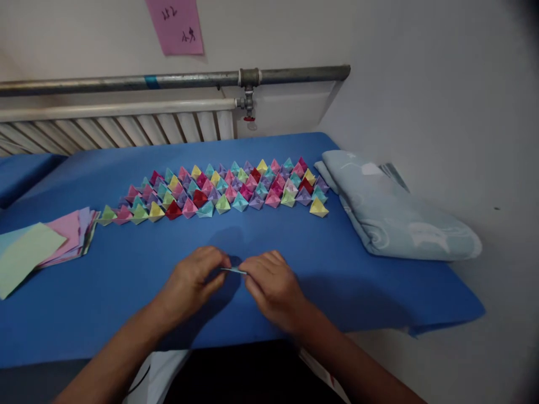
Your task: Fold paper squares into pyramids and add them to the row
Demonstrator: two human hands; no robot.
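Between my two hands, above the blue surface, is a small piece of light blue folded paper (234, 270), seen nearly edge-on. My left hand (194, 280) pinches its left end between thumb and fingers. At its right end, my right hand (273, 285) grips it the same way, knuckles upward. Most of the paper is hidden by the fingers, so its folded shape cannot be made out. Beyond the hands stand several rows of folded paper boats (240, 202) in pink, yellow, green, purple, red and blue, set close together.
Loose sheets of coloured paper (31, 249) lie in a pile at the left. A folded pale blue blanket (404, 219) rests at the right end of the blue padded bed (138, 280). Behind are a radiator (138, 126), a metal pipe (202, 79) and a pink note (177, 25) on the wall.
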